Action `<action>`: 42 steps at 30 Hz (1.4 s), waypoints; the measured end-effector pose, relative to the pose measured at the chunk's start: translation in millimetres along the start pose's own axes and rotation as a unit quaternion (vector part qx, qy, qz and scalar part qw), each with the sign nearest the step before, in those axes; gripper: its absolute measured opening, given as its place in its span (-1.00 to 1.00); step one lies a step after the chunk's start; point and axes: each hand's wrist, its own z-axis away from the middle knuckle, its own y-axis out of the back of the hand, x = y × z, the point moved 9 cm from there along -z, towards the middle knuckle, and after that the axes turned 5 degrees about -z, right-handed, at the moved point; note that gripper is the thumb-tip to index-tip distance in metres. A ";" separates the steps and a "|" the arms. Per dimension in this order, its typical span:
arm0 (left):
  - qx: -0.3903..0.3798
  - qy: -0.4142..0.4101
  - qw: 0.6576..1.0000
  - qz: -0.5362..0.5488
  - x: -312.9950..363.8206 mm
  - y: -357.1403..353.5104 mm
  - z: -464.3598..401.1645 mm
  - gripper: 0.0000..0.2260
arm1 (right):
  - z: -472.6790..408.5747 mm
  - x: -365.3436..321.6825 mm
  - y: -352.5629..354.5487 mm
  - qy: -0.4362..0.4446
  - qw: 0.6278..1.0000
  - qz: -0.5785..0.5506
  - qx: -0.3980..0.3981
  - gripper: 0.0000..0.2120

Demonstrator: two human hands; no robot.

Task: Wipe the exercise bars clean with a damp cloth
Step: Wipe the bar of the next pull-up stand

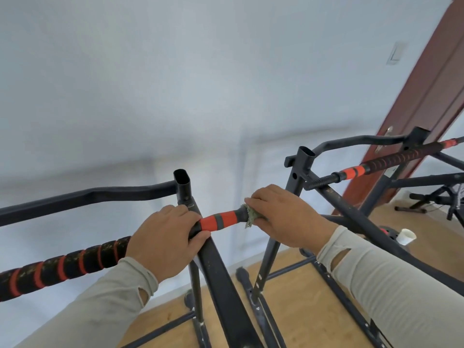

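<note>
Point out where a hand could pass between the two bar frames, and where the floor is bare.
Open gap: between the left hand and right hand, above the orange grip. Bare floor shows between the two frames' feet. Crowded: right side, where crossing tubes, a white cup and a far stand cluster. The right hand holds the cloth at the grip's end.

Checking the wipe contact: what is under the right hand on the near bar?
Under the right hand a greenish cloth is pressed round the near bar at its end, its frayed edge poking out. The bar tip and the rest of the cloth are covered by the fingers.
</note>
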 end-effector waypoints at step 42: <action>-0.018 0.019 0.998 0.053 -2.4 -1.2 -5.1 -0.72 | 51.2 71.8 10.9 -0.075 0.980 0.010 0.184 -0.65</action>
